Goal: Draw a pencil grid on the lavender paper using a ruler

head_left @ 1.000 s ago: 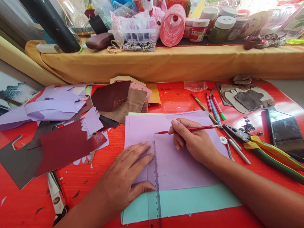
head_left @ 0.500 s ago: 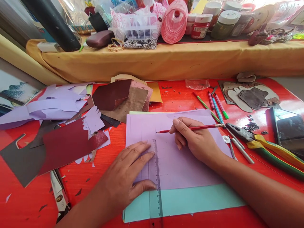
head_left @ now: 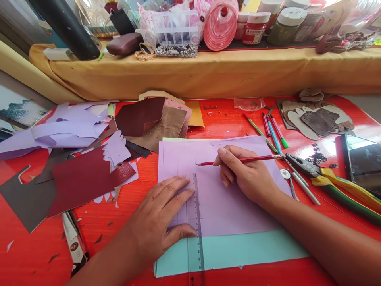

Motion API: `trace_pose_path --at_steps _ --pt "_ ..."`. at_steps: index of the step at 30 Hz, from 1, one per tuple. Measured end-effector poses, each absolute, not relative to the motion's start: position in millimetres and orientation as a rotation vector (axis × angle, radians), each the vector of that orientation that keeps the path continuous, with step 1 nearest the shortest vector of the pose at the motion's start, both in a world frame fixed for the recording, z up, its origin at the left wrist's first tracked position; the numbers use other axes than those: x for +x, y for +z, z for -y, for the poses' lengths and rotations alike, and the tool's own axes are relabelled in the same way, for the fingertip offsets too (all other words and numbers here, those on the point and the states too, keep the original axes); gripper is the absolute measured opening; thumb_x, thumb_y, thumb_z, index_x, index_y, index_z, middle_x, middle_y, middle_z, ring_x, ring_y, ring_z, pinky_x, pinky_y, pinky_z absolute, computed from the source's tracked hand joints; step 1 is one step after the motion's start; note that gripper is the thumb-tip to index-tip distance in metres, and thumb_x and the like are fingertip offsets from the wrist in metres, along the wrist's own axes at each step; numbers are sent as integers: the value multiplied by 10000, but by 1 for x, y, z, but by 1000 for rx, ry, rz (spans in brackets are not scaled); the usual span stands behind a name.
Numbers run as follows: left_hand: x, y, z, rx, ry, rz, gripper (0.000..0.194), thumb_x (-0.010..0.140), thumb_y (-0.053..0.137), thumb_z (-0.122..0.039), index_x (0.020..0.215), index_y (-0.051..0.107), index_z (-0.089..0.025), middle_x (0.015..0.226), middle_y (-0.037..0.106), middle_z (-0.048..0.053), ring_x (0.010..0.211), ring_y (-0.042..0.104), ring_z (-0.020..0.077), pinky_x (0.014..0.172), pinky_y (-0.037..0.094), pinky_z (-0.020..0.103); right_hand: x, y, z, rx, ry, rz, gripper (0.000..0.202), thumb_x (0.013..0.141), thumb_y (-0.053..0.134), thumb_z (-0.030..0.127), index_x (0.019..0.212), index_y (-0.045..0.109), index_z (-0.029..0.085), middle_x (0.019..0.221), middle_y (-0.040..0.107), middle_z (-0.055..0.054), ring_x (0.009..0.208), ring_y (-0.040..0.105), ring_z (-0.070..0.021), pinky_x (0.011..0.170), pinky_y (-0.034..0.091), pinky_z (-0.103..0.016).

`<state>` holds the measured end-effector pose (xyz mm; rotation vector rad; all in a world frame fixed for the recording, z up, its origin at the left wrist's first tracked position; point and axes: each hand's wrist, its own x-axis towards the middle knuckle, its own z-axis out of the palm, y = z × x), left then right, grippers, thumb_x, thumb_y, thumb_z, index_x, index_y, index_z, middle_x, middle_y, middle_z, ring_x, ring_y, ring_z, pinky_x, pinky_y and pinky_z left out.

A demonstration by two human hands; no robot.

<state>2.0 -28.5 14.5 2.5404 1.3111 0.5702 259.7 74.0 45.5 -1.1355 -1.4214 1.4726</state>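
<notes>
My left hand (head_left: 162,216) lies with fingers spread, pressing a clear ruler (head_left: 196,226) down onto a lilac sheet (head_left: 235,206). Its fingertips and thumb rest on the ruler, which runs up and down the sheet and past its lower edge. Closed around a red pencil (head_left: 253,158) is my right hand (head_left: 244,171). The pencil points left, its tip at the sheet just above the ruler's top end. Thin drawn lines mark the lilac sheet. A turquoise sheet (head_left: 253,246) shows beneath it.
Scissors (head_left: 73,242) lie at left below leather pieces (head_left: 80,180) and lilac paper scraps (head_left: 65,129). Pliers (head_left: 330,174), a phone (head_left: 363,159) and felt-tip pens (head_left: 274,135) are at right. Behind, a cloth-covered ledge (head_left: 190,75) carries jars and a plastic box.
The camera view has shifted very slightly. Both hands, the ruler and the pencil keep practically the same places on the paper.
</notes>
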Motion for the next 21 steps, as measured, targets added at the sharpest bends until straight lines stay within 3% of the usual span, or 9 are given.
trace_pose_path --at_steps 9,21 --pt "2 16 27 2568 577 -1312 596 1109 560 -628 1519 586 -197 1614 607 147 1505 559 326 1226 527 502 261 43 -74 -1130 1443 1440 474 1066 680 598 795 708 209 506 517 61 473 542 -140 510 415 -292" --pt "2 13 31 2512 562 -1351 594 1088 620 -611 1530 600 -215 1659 555 157 1523 541 352 1243 515 552 261 47 -74 -1154 1405 1487 531 1049 656 680 790 727 222 502 590 34 478 540 -157 537 425 -314"
